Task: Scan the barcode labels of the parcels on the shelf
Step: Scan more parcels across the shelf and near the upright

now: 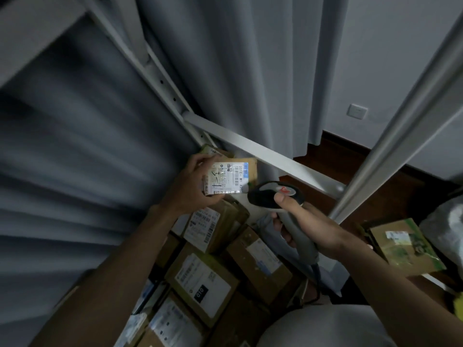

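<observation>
My left hand (193, 186) grips a small cardboard parcel (231, 177) by its left edge, lifted above the pile with its white barcode label (226, 179) facing up and lit. My right hand (305, 226) holds a grey handheld barcode scanner (275, 195) by its handle, thumb on top. The scanner's dark head points left at the label, a short gap from the parcel's right edge. Below both hands lie several more cardboard parcels with white labels, such as a large one (203, 281).
White metal shelf posts (400, 136) and a crossbar (263, 154) frame the space. Grey curtains (87, 146) hang behind. Another labelled parcel (406, 244) and a plastic bag (448, 221) sit at the right. A dark wooden floor (338, 156) shows beyond. The scanner's cable (317, 271) trails downward.
</observation>
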